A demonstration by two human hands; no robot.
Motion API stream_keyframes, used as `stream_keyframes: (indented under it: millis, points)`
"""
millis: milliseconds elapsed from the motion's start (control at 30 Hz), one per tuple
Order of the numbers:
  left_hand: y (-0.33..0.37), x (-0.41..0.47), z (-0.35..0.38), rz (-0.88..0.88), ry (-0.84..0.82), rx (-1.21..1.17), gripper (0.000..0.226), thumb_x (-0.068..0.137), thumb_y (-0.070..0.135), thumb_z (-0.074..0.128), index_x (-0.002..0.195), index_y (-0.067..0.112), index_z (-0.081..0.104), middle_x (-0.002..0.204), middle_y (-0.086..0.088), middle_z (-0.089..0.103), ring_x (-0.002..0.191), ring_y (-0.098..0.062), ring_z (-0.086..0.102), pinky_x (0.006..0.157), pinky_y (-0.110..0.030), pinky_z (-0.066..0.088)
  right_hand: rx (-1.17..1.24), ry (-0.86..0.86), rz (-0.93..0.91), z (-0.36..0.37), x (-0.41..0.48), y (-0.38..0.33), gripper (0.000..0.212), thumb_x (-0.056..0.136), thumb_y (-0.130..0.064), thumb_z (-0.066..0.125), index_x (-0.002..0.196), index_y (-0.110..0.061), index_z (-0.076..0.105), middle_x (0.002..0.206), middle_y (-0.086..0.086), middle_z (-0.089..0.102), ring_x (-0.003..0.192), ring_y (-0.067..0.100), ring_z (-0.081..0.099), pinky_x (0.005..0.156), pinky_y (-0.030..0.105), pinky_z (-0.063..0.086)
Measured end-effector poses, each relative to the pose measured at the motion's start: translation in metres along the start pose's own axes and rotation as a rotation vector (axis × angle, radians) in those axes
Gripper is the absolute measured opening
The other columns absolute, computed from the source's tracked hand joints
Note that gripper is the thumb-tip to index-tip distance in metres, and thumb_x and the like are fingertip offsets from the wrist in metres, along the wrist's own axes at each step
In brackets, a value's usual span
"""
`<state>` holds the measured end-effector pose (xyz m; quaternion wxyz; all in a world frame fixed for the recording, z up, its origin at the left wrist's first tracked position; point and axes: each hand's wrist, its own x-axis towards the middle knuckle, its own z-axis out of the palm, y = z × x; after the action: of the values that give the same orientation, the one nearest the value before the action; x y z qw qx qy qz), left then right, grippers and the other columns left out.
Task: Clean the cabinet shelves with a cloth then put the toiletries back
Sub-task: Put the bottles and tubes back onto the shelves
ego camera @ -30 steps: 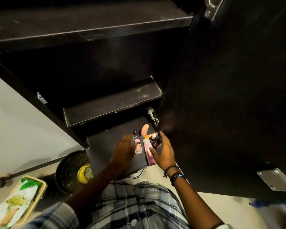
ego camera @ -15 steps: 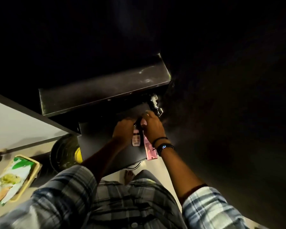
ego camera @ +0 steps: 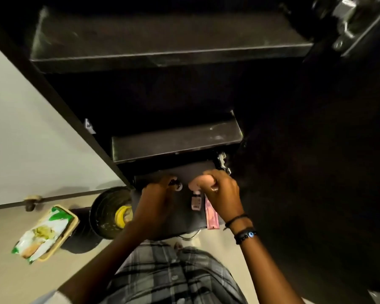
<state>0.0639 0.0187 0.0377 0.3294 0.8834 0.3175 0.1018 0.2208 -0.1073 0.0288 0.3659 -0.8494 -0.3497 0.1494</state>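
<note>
Here, left hand (ego camera: 156,201) pinches a dark round-capped bottle (ego camera: 177,185); right hand (ego camera: 223,195) clasps a peach egg-shaped sponge (ego camera: 198,182).

Three shelves (ego camera: 162,55) (ego camera: 176,145) (ego camera: 184,172) are showing between 12 o'clock and centre. Two hinges (ego camera: 347,23) (ego camera: 223,160) are showing at 1 and 3 o'clock. At 6 o'clock, one left hand (ego camera: 156,200) and one right hand (ego camera: 224,194) are showing, with four toiletries (ego camera: 196,204): one vial (ego camera: 178,186), one sponge (ego camera: 201,183), one bottle (ego camera: 195,199), one tube (ego camera: 212,220).

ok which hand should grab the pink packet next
Probably the right hand: the pink packet lies just beside its wrist, while the left hand is further off, past the small pink bottle. Both are full: peach sponge right, dark bottle left.
</note>
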Motion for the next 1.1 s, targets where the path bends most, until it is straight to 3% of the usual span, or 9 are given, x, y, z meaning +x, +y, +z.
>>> stream_keyframes:
  millis: [33,133,233,400,533,600,667,867,1100]
  points:
    - [0.004,-0.007,-0.016,0.006,0.028,-0.015,0.029,0.083,0.023,0.057,0.112,0.028,0.054,0.102,-0.001,0.071,0.092,-0.023,0.068,0.075,-0.038,0.055,0.033,0.006,-0.022,-0.004,-0.001,-0.01,0.027,0.076,-0.016,0.074,0.102,-0.02,0.067,0.103,-0.002,0.066,0.089,0.007,0.059,0.076,0.004,0.043]
    - [0.016,-0.015,-0.052,0.016,0.148,-0.06,0.018,0.091,0.02,0.054,0.108,0.025,0.058,0.096,0.004,0.07,0.084,-0.013,0.066,0.072,-0.025,0.052,0.119,0.039,-0.072,-0.011,0.0,-0.039,0.022,0.076,-0.021,0.074,0.096,-0.024,0.065,0.099,-0.006,0.067,0.089,0.007,0.063,0.079,0.029,0.055]
    - [0.027,-0.01,-0.077,0.011,0.297,-0.098,0.02,0.094,0.016,0.053,0.111,0.015,0.062,0.099,-0.001,0.069,0.085,-0.01,0.062,0.075,-0.009,0.042,0.198,0.096,-0.101,-0.013,0.009,-0.064,0.028,0.074,-0.024,0.077,0.099,-0.025,0.065,0.1,-0.004,0.067,0.091,0.011,0.065,0.079,0.036,0.057]
    - [0.033,0.021,-0.1,-0.009,0.428,-0.074,0.029,0.095,0.014,0.049,0.123,0.014,0.056,0.117,-0.005,0.064,0.104,-0.019,0.061,0.09,-0.03,0.048,0.257,0.105,-0.19,-0.017,0.03,-0.104,0.026,0.076,-0.023,0.076,0.097,-0.031,0.061,0.1,-0.006,0.065,0.089,0.007,0.064,0.072,0.024,0.056]
    - [0.031,0.053,-0.106,-0.009,0.469,0.005,0.034,0.091,0.001,0.051,0.124,0.011,0.055,0.119,-0.012,0.061,0.106,-0.025,0.06,0.085,-0.028,0.047,0.219,0.165,-0.252,-0.018,0.052,-0.122,0.024,0.077,-0.019,0.074,0.099,-0.018,0.064,0.1,0.0,0.062,0.087,0.011,0.061,0.068,0.017,0.051]
    - [0.032,0.065,-0.107,-0.072,0.455,0.047,0.035,0.089,-0.001,0.051,0.123,0.008,0.054,0.115,-0.017,0.061,0.104,-0.03,0.06,0.084,-0.033,0.049,0.185,0.176,-0.254,-0.017,0.063,-0.13,0.023,0.078,-0.019,0.073,0.099,-0.015,0.064,0.101,0.003,0.06,0.086,0.011,0.059,0.069,0.017,0.049]
    - [0.033,0.073,-0.108,-0.136,0.445,0.095,0.03,0.088,-0.002,0.051,0.118,0.004,0.057,0.108,-0.02,0.061,0.102,-0.034,0.06,0.082,-0.038,0.049,0.143,0.169,-0.258,-0.016,0.073,-0.138,0.023,0.079,-0.02,0.072,0.1,-0.012,0.064,0.101,0.006,0.06,0.088,0.017,0.06,0.071,0.02,0.047]
    - [0.035,0.078,-0.108,-0.25,0.381,0.142,0.011,0.089,0.0,0.049,0.093,-0.003,0.059,0.099,-0.022,0.061,0.098,-0.037,0.059,0.067,-0.033,0.04,0.031,0.004,-0.174,0.0,0.099,-0.155,0.044,0.086,-0.025,0.064,0.126,-0.009,0.056,0.119,0.017,0.059,0.115,0.03,0.052,0.092,0.028,0.039]
    - [0.026,0.075,-0.103,-0.283,0.385,0.146,0.013,0.089,-0.001,0.046,0.097,-0.005,0.055,0.106,-0.026,0.056,0.103,-0.04,0.053,0.071,-0.04,0.04,0.0,-0.066,-0.193,0.014,0.109,-0.165,0.028,0.086,-0.011,0.056,0.113,-0.004,0.061,0.107,0.021,0.067,0.105,0.038,0.06,0.084,0.035,0.049]
